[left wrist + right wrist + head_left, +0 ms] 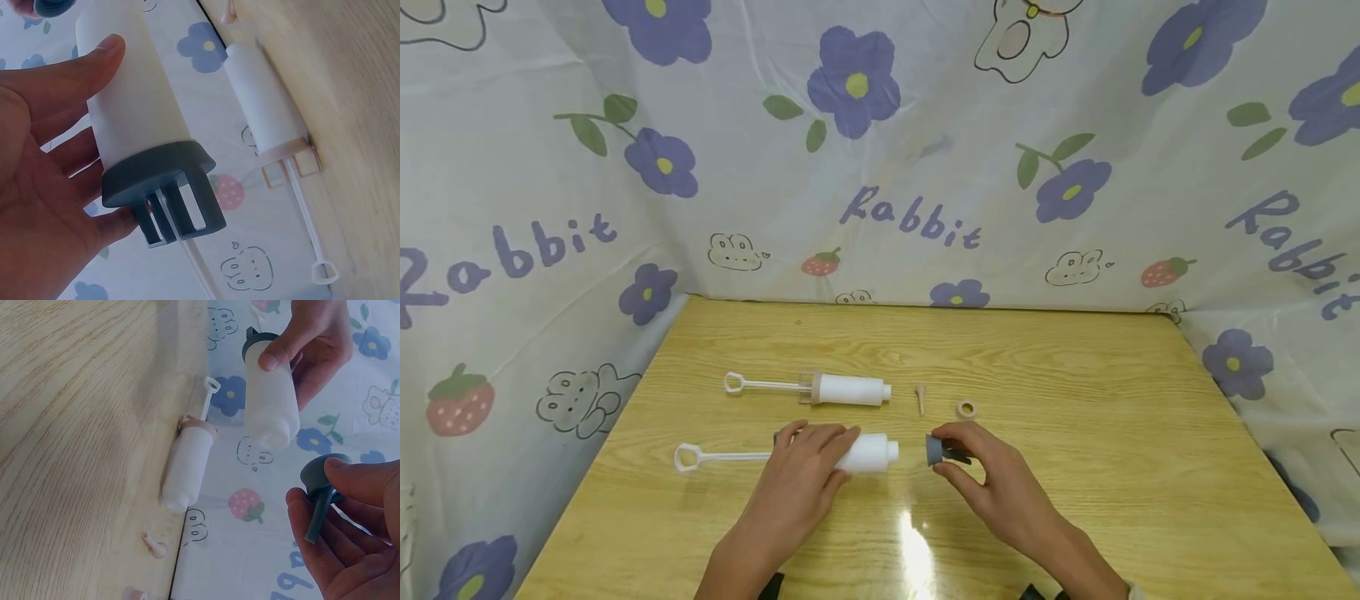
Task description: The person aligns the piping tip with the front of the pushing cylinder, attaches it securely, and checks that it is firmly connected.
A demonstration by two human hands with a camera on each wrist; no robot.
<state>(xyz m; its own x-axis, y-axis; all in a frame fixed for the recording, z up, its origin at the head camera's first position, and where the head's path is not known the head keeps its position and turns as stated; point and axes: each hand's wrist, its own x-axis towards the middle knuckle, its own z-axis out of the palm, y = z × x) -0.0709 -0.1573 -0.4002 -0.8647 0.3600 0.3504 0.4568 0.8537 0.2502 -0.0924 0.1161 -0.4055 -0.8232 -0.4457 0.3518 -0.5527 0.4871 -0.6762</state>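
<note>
My left hand [801,471] grips a large white plunger syringe [867,453], thumb on one side of its barrel. In the left wrist view the syringe has a dark blue-grey collar [150,172] with looped finger grips. Its thin white rod ends in a loop handle [687,457] on the left. The bare neck points towards my right hand [1000,479], which pinches a dark blue-grey cap [320,472] between thumb and fingers. A narrow tapered nozzle [319,515] of the same colour lies against those fingers. Cap and syringe neck are a short gap apart.
Behind my hands lies a second white syringe [852,390] with a beige collar. To its right are a small beige nozzle [921,399] and a beige ring [966,408]. They lie on a wood-grain table [1075,358], with a patterned cloth [910,167] hanging behind.
</note>
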